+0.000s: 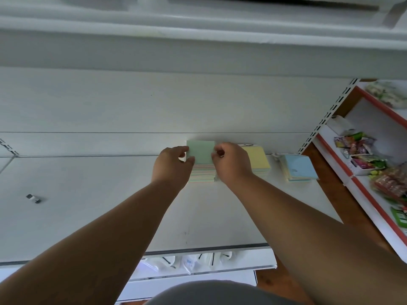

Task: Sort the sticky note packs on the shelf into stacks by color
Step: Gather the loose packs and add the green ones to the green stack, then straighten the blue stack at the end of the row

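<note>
A green sticky note pack rests on top of a tall stack of pastel packs at the back of the white shelf. My left hand grips the green pack's left edge and my right hand grips its right edge. Just right of my right hand stands a stack topped by a yellow pack, partly hidden by that hand. Farther right is a stack topped by a blue pack.
A small dark and white object lies at the shelf's left. A neighbouring red-edged shelf unit at the right holds snack packets and a white basket. A lower shelf with white packaged goods shows below the front edge.
</note>
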The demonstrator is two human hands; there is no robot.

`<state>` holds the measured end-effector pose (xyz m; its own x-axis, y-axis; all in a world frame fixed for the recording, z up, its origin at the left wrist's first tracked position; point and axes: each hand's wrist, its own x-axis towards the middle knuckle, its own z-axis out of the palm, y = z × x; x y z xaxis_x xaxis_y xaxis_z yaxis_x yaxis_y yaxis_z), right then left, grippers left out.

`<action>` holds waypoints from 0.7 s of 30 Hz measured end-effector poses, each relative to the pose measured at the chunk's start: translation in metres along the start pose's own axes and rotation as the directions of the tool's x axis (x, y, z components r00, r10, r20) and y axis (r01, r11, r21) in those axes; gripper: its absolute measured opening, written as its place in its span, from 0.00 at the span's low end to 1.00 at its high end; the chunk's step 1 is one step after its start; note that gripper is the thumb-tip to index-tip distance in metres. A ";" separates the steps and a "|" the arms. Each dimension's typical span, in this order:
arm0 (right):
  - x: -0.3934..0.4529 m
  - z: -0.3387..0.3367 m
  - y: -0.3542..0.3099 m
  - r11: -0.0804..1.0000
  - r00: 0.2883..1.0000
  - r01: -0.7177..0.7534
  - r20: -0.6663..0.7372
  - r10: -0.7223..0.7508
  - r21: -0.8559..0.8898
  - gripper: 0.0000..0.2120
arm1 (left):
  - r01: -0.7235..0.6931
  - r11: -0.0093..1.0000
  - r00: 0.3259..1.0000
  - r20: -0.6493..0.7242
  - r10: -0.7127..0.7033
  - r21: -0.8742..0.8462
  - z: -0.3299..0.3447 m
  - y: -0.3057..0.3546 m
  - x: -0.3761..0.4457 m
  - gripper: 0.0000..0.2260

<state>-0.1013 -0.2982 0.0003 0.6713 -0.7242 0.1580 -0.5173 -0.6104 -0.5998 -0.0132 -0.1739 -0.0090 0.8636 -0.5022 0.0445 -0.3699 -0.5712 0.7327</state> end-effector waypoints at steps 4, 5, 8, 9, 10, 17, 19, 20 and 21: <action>-0.006 -0.004 0.000 0.999 0.999 0.016 -0.031 -0.017 -0.028 0.09 | -0.048 0.999 0.997 -0.067 0.047 -0.013 -0.001 -0.002 -0.013 0.16; -0.009 -0.007 -0.001 0.999 0.999 0.029 -0.042 -0.030 -0.030 0.09 | -0.084 0.996 0.991 -0.100 0.083 -0.005 -0.002 -0.003 -0.017 0.16; -0.022 -0.014 0.002 0.993 0.992 0.102 -0.064 -0.106 -0.059 0.09 | -0.210 0.976 0.968 -0.124 0.217 0.066 -0.003 -0.005 -0.033 0.13; -0.027 -0.017 0.003 0.991 0.990 0.119 -0.066 -0.123 -0.069 0.09 | -0.247 0.964 0.959 -0.117 0.257 0.096 -0.003 -0.005 -0.040 0.13; -0.032 -0.020 0.005 0.989 0.988 0.132 -0.066 -0.137 -0.072 0.09 | -0.279 0.953 0.951 -0.106 0.291 0.120 -0.003 -0.004 -0.047 0.13; -0.073 -0.054 0.013 0.977 0.980 0.192 -0.043 -0.196 -0.093 0.06 | -0.384 0.905 0.921 0.009 0.389 0.185 -0.005 0.014 -0.096 0.11; -0.085 -0.068 0.019 0.975 0.978 0.200 -0.048 -0.205 -0.098 0.06 | -0.375 0.904 0.925 0.015 0.380 0.207 -0.006 0.021 -0.112 0.11; -0.093 -0.075 0.023 0.975 0.977 0.203 -0.047 -0.208 -0.095 0.09 | -0.371 0.902 0.927 0.024 0.375 0.223 -0.006 0.025 -0.122 0.11; -0.102 -0.082 0.026 0.975 0.977 0.201 -0.048 -0.207 -0.097 0.11 | -0.370 0.897 0.927 0.034 0.373 0.241 -0.006 0.028 -0.132 0.12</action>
<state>-0.2267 -0.2662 0.0334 0.7373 -0.5970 0.3161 -0.4205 -0.7719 -0.4768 -0.1356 -0.1198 0.0096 0.6511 -0.7010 0.2910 -0.7339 -0.4836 0.4770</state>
